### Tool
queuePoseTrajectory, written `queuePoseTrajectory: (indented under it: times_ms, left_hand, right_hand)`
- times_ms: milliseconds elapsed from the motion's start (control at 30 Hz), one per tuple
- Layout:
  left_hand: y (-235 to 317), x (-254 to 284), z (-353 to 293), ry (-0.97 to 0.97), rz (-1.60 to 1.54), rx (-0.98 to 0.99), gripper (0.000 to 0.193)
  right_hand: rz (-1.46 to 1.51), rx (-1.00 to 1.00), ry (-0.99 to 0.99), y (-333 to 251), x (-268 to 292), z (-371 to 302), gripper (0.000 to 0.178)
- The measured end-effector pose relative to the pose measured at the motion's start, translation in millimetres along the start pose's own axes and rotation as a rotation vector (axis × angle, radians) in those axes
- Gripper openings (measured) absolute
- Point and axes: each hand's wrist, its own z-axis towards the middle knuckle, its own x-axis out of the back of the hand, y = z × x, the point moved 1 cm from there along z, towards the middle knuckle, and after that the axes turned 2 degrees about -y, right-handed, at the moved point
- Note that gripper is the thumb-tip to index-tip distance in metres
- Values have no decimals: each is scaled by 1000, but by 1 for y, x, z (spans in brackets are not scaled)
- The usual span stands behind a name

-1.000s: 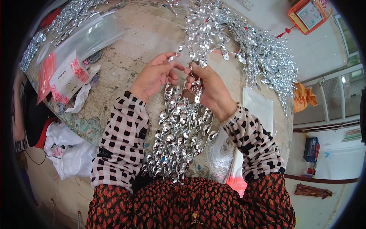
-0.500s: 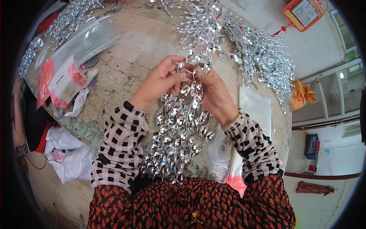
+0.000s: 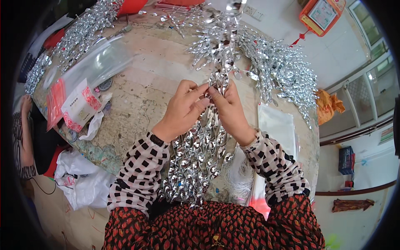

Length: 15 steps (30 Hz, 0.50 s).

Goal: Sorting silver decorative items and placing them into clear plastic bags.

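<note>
The left hand [image 3: 181, 110] and the right hand [image 3: 231, 113] both pinch the shiny silver twisty strands [image 3: 196, 145], which run the long way from far beyond the hands, in between them, and back to the near side, spreading wider there.

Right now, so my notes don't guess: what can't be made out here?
- Head view: what lies inside the left hand and right hand; the hands cover it.
- Head view: the top of the upper silver strands; the upper edge cuts it off.
- Head view: most of the other person; the dark left rim cuts them off.
- Head view: whether the white bag holds anything; its folds hide that.
</note>
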Motion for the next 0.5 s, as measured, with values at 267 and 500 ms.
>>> queuePoseTrajectory:
  times_ms: [267,500]
  left_hand:
    - [11,8,-1,227,-951,136,70]
    - [17,16,3,387,-1335,306,28]
  right_hand:
    - [-695,72,-117,-11,-9,-26,30]
    - [-995,108,-239,-31,-24,-45,29]
